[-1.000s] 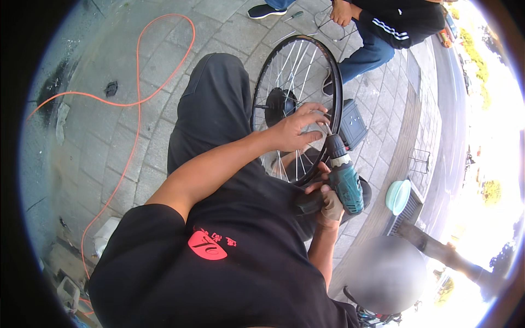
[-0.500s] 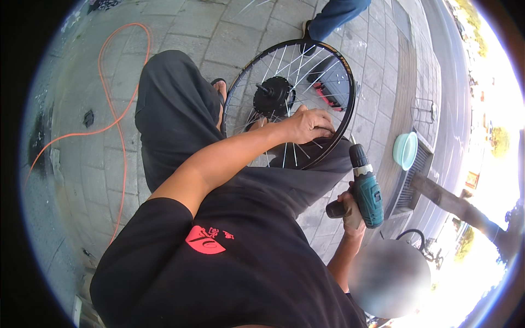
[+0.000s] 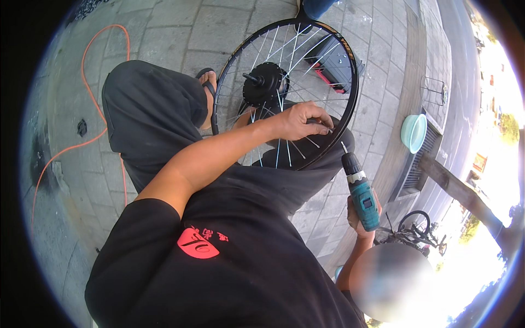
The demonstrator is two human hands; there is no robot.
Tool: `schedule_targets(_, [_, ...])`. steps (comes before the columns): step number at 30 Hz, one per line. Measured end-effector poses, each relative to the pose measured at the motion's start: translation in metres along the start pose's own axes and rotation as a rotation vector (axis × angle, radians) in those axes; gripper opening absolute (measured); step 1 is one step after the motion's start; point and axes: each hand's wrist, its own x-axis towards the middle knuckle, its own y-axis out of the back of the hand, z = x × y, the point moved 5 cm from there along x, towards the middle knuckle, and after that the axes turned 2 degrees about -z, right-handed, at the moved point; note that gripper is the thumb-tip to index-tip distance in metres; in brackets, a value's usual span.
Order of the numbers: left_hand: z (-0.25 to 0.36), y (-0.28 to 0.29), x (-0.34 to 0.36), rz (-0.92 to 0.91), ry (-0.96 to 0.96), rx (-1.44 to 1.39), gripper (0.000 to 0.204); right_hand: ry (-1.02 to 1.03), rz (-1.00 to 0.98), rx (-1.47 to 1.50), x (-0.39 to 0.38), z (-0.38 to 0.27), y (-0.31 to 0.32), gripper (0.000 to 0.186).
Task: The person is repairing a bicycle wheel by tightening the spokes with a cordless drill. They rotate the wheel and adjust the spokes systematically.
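Bicycle wheel [image 3: 354, 82] with lower edge over right thigh [image 3: 306, 188], black hub [image 3: 266, 83] at centre, left hand [image 3: 306, 121] at inner rim [image 3: 342, 129], bunched narrow, cannot tell if gripping anything, right hand [image 3: 354, 215] wrapped around teal drill [image 3: 362, 197], bit [image 3: 344, 146] near rim, toolbox [image 3: 340, 69] on paving [image 3: 383, 82] beyond.

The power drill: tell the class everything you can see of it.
The power drill has a teal, plastic-looking body, a pale collar and a black chuck holding a thin, metallic bit. The right hand grips it, hiding most of its handle. In view, it points up and slightly left, its bit just short of the wheel's rim. Whether it is spinning cannot be told.
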Motion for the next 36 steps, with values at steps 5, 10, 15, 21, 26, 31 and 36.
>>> schedule_targets(5, [0.004,0.001,0.0,0.024,-0.103,0.026,0.019,-0.036,-0.122,0.046,0.006,0.014,0.01,0.024])
schedule_targets(10, [0.007,0.009,0.006,-0.028,-0.079,0.06,0.018,-0.077,-0.129,0.21,0.031,0.008,0.015,0.03])
schedule_targets(15, [0.007,0.014,0.01,-0.014,-0.047,0.153,0.017,0.04,-0.081,0.233,0.041,0.01,0.021,0.044])
schedule_targets(21, [0.018,0.017,0.009,-0.035,0.024,0.209,0.017,0.163,-0.041,0.195,0.044,0.019,0.016,0.045])
schedule_targets(26, [0.011,0.017,0.007,-0.055,0.058,0.202,0.015,0.214,-0.008,0.195,0.044,0.026,0.012,0.047])
schedule_targets(31, [0.009,0.018,0.005,-0.047,0.106,0.163,0.015,0.255,-0.007,0.183,0.048,0.029,0.012,0.046])
schedule_targets(36, [0.009,0.02,0.004,-0.048,0.123,0.143,0.017,0.294,-0.03,0.155,0.057,0.028,0.021,0.046])
